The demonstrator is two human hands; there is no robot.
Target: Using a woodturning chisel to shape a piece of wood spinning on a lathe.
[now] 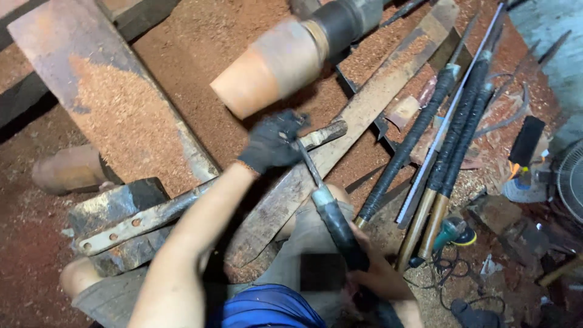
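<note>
1. Gripping the black-wrapped handle of a long turning chisel (331,222), the bare right hand (379,279) sits nearest the camera, its fingers closed around the grip.
2. Left hand (272,143), in a black glove, presses down on the chisel's metal shaft, fingers curled over it where it crosses a rusty metal tool rest bar (182,209).
3. Chisel runs from near right up toward far left, its tip hidden under the glove, just below the workpiece.
4. Wooden workpiece (270,67), reddish and cylindrical, is mounted in a dark lathe chuck (343,21) at the far centre; its outline is blurred.
5. Several more long chisels (452,136) with wrapped handles lie side by side to the right.
6. Small teal angle grinder (452,231) rests near right.
7. Reddish sawdust (115,118) covers a rusty plate at far left.
</note>
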